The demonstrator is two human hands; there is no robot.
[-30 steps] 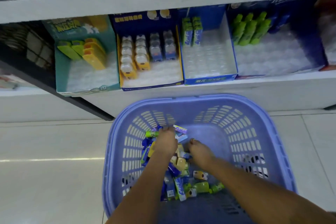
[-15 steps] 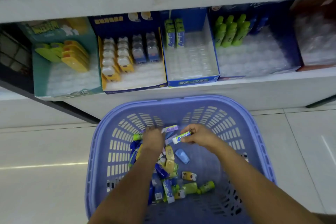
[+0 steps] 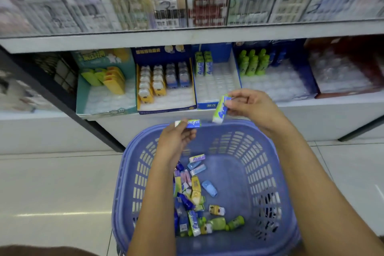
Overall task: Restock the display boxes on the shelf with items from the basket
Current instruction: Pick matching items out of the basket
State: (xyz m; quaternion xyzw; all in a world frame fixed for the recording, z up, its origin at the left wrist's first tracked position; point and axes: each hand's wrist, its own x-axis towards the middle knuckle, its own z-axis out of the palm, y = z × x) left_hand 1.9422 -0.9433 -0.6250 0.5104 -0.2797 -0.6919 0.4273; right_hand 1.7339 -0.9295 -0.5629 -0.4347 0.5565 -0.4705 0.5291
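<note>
On the floor in front of the lower shelf (image 3: 311,110) stands our blue basket (image 3: 261,164), with a heap of small loose items (image 3: 193,193) lying along its bottom toward the left. Beyond its far rim a row of display boxes sits on the shelf: a teal box (image 3: 83,97) with yellow and green cases, a yellow-walled box (image 3: 166,108) with bear-shaped pieces, a narrow blue box (image 3: 207,105) with a few standing packs (image 3: 204,64) upright at its back, a bottle box (image 3: 276,81) with green bottles, and a red box (image 3: 342,81) at the far right. The upper shelf (image 3: 187,2) carries goods too blurred for us to read. Between our hands and the narrow blue box's tray lie only the basket's far rim and that box's low front wall. Our left hand (image 3: 176,141) pinches a green-and-blue pack (image 3: 190,123) between thumb and fingertips just over the basket's far rim; its long axis runs left to right, nearly level, white end to the left. Our right hand (image 3: 253,108), higher and before the narrow blue box's front right corner, pinches a second pack (image 3: 221,110) by its upper end; it hangs steeply, lower end pointing down and left toward the rim.
</note>
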